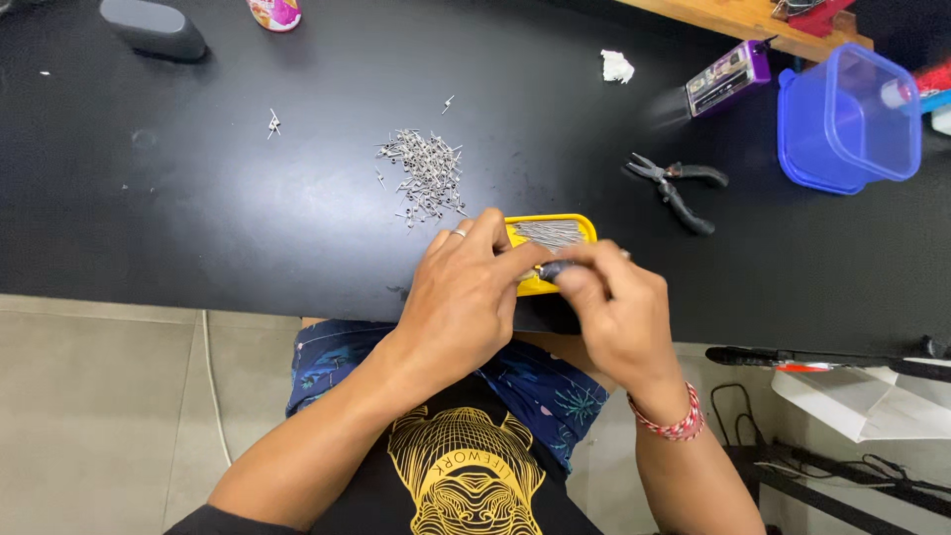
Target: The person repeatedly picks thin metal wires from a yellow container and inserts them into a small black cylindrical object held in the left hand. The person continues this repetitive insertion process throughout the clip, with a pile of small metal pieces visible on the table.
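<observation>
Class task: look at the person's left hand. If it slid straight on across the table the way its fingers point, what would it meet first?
The left hand points up-right, so it would probably first meet the yellow tray of metal pins already at its fingertips.

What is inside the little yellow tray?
The yellow tray holds a bunch of thin silvery metal pins lying side by side. The left hand and right hand cover its near part, so what lies there cannot be seen.
</observation>
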